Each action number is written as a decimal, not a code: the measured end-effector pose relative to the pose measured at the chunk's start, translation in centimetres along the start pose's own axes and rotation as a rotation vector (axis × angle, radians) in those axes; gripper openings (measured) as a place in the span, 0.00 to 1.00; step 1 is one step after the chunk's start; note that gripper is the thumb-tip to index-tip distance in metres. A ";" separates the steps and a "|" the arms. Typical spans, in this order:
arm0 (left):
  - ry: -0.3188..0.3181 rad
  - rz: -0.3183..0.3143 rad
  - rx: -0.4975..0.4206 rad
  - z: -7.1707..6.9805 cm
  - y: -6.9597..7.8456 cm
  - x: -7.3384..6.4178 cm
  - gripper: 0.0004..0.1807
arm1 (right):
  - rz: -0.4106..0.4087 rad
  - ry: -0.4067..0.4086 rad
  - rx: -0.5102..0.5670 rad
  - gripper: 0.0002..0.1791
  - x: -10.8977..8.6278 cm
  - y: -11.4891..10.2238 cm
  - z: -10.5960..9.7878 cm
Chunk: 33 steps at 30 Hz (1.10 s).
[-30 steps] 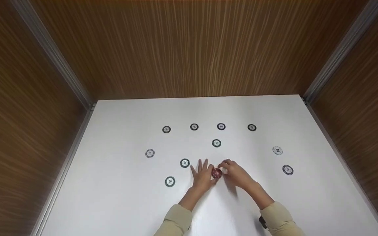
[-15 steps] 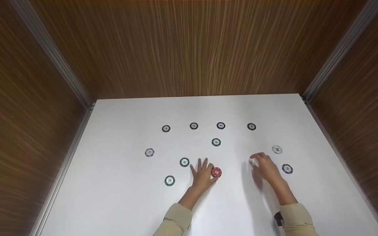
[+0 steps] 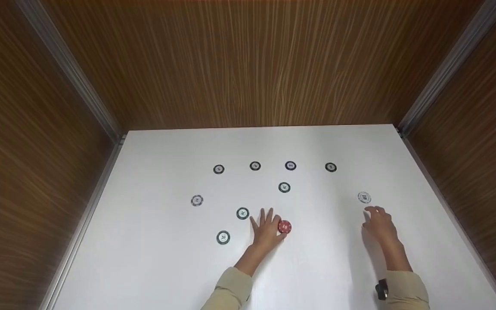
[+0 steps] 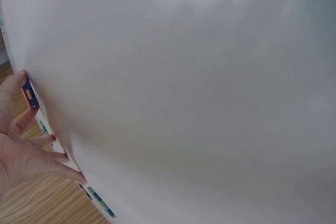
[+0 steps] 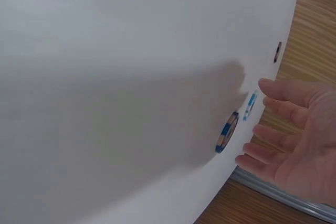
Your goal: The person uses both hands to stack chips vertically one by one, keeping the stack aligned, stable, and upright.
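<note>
My left hand rests on the white table with thumb and forefinger pinching a small stack of poker chips, its other fingers spread. A red chip marked 10 tops the stack; a blue edge shows beside the red one in the left wrist view, at the stack. Over on the right, my right hand hovers with loosely bent fingers and holds nothing. Below its fingers lies a blue-edged chip, which the hand hides in the head view. Just beyond the fingertips is a white chip marked 10.
Two green chips, one marked 20 and another, lie left of my left hand. A third green chip, a grey chip and a far row of dark chips lie beyond. Wood-grain panels enclose the table.
My right hand has left the chip stack and moved right, coming over the blue-edged chip near the white one. My left hand has stayed at the stack.
</note>
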<state>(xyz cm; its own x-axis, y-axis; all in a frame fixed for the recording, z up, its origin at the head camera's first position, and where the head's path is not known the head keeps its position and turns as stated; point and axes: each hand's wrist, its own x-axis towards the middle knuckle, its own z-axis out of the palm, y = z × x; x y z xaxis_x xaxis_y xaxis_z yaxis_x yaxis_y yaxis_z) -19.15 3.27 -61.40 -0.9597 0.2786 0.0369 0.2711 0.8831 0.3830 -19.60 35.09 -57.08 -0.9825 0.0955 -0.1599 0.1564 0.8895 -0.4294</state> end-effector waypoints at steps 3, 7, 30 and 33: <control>-0.004 -0.006 0.013 0.0 0.0 0.0 0.28 | 0.008 -0.032 0.018 0.23 -0.3 0.3 0.1; -0.014 -0.006 0.025 0.1 0.1 0.1 0.28 | 0.023 -0.042 0.030 0.22 -0.8 0.5 0.3; -0.004 -0.007 0.035 -0.2 0.0 0.0 0.27 | -0.032 0.068 -0.016 0.17 -0.5 0.6 0.7; 0.005 -0.006 0.019 -0.1 -0.1 0.0 0.27 | -0.041 0.096 -0.018 0.15 -0.6 0.5 0.9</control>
<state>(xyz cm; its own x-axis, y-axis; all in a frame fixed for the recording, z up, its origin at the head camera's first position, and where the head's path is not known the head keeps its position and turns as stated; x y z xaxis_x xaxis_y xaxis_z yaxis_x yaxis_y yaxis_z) -19.17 3.16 -61.32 -0.9616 0.2716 0.0388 0.2666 0.8918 0.3655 -18.87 35.07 -57.98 -0.9934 0.1003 -0.0564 0.1148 0.9011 -0.4181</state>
